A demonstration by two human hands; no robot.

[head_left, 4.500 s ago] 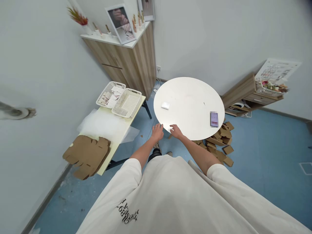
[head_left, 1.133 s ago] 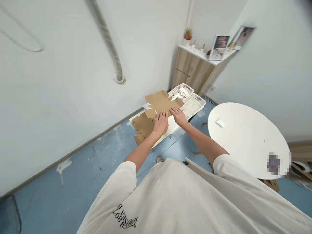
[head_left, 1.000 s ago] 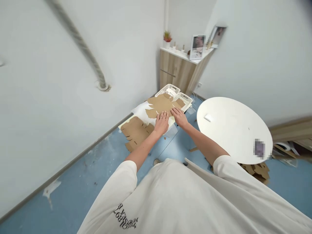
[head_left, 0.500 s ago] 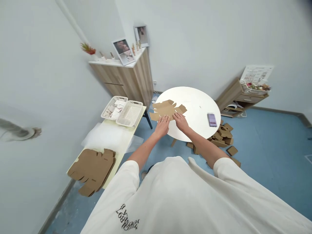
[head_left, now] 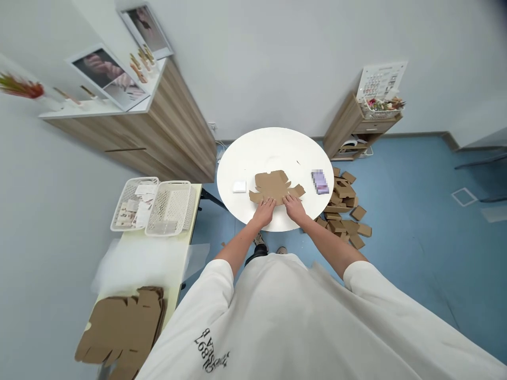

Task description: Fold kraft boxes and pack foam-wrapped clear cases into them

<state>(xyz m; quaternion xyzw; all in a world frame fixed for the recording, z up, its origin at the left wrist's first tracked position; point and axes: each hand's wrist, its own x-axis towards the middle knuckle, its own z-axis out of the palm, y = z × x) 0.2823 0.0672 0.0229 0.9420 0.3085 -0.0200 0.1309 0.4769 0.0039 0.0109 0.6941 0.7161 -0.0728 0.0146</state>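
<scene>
A flat, unfolded cardboard box [head_left: 272,183] with cut flaps is over the near part of the round white table [head_left: 273,148]; I cannot tell whether it rests on the top. My left hand [head_left: 264,212] grips its near edge left of the middle, fingers on top and thumb hidden. Close by on the right, my right hand [head_left: 293,208] grips the same edge. A small white packet [head_left: 240,187] lies left of the cardboard. To its right is a purple, pixel-blurred object [head_left: 320,181].
At left, a side table [head_left: 174,264] bears a stack of flat cardboard boxes [head_left: 119,327], clear plastic wrap [head_left: 138,264], a basket of cards [head_left: 134,203] and a second basket [head_left: 170,208]. Folded boxes [head_left: 344,206] lie piled on the floor right of the round table. A wooden cabinet [head_left: 182,126] stands behind.
Both hands took a flat cardboard box from the side table's area and carried it right, to the round table. My view has turned right with it.
</scene>
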